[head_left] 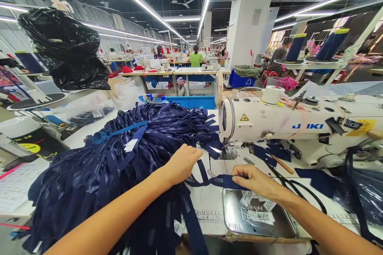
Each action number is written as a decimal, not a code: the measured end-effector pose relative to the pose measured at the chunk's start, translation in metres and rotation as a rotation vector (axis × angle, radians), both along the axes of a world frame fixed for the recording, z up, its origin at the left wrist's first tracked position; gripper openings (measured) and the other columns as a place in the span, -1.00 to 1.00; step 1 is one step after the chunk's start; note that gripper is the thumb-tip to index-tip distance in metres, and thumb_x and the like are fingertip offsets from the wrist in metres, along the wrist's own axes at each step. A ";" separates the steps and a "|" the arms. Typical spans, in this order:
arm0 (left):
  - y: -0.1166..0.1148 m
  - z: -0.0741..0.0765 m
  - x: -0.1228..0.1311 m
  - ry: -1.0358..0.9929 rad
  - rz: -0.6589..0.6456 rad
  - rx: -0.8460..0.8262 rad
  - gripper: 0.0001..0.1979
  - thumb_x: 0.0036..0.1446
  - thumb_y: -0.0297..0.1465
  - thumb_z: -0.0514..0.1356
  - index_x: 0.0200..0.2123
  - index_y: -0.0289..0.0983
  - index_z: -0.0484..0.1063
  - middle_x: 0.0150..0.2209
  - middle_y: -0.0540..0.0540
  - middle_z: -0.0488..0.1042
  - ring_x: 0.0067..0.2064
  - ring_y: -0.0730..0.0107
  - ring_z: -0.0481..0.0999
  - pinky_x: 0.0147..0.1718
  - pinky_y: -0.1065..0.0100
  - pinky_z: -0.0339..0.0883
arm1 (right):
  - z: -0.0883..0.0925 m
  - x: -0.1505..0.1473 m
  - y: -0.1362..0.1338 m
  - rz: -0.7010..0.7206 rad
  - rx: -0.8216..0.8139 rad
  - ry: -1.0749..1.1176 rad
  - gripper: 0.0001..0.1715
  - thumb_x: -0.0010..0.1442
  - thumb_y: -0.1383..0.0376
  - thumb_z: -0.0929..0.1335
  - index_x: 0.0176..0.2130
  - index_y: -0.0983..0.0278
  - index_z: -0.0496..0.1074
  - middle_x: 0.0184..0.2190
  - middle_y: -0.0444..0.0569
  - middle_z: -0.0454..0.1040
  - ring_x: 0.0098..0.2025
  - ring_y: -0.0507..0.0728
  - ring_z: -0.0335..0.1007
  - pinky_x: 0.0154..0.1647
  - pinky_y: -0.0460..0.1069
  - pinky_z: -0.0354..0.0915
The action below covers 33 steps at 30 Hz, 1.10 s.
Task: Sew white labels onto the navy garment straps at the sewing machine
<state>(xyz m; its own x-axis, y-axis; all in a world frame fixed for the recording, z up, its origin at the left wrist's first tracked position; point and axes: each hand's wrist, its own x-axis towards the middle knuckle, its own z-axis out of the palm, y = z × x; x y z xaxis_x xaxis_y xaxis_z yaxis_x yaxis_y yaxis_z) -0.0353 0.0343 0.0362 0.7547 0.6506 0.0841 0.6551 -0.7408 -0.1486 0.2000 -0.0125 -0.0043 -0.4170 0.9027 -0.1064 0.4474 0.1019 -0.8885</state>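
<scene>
A navy fabric strip (220, 180) lies across the white sewing table (209, 207), running from one hand to the other. My left hand (181, 163) is closed on the strip's left end, at the edge of a big heap of navy strips (113, 159). My right hand (254, 179) pinches its right end just in front of the needle area (229, 152) of the white JUKI sewing machine (284, 123).
A metal tray (257, 215) with white paper labels sits at the table's front edge. Black scissors (296, 187) lie to the right of my hand. Thread cones (332, 44) stand behind the machine. A black bag (64, 48) hangs at the left. People work at tables farther back.
</scene>
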 end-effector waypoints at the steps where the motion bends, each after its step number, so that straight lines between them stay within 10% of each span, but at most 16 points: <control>1: -0.001 -0.001 0.000 -0.007 0.017 0.002 -0.75 -0.15 -0.71 -0.04 -0.43 -0.30 0.23 -0.40 -0.09 0.39 -0.33 0.30 0.36 -0.36 0.33 0.13 | 0.000 -0.001 0.001 0.002 0.006 -0.004 -0.80 0.03 0.27 0.22 -0.56 0.30 0.20 -0.64 -0.24 0.05 -0.57 -0.05 -0.06 -0.56 -0.13 -0.06; 7: 0.003 -0.011 0.011 -0.217 0.092 -0.141 -0.68 0.01 -0.65 -0.09 -0.18 -0.31 0.27 -0.25 -0.12 0.44 -0.23 0.33 0.42 -0.27 0.33 0.19 | -0.013 0.004 0.018 0.043 0.121 -0.188 -0.78 0.02 0.29 0.21 -0.61 0.30 0.20 -0.67 -0.24 0.06 -0.58 -0.05 -0.01 -0.56 -0.14 -0.02; 12: -0.005 -0.016 0.022 -0.270 0.025 -0.082 -0.48 -0.04 -0.65 -0.08 0.06 -0.34 0.10 0.14 -0.31 0.09 0.08 0.21 0.20 -0.14 0.22 0.18 | -0.021 0.010 0.039 -0.022 0.252 -0.440 -0.86 0.00 0.32 0.24 -0.53 0.30 0.34 -0.58 -0.15 0.31 -0.49 0.02 0.20 -0.46 -0.10 0.09; 23: -0.019 -0.039 0.015 -0.072 -0.131 0.039 -0.63 -0.03 -0.50 0.10 -0.07 -0.26 0.24 0.04 -0.24 0.23 -0.04 0.18 0.28 0.00 0.01 -0.04 | -0.032 -0.007 0.022 -0.085 0.901 -0.708 -0.85 0.06 0.45 0.27 -0.31 0.28 0.35 -0.33 0.02 0.36 -0.25 0.18 0.26 -0.27 0.05 0.17; 33: -0.003 -0.055 0.010 -0.008 -0.138 0.293 -0.79 0.08 -0.58 -0.01 -0.20 -0.36 0.31 -0.31 -0.16 0.38 -0.36 0.32 0.35 -0.16 0.13 0.08 | -0.042 -0.014 0.030 0.114 0.940 -0.679 -0.81 0.10 0.52 0.21 -0.36 0.31 0.34 -0.42 -0.02 0.33 -0.37 0.11 0.24 -0.42 -0.04 0.17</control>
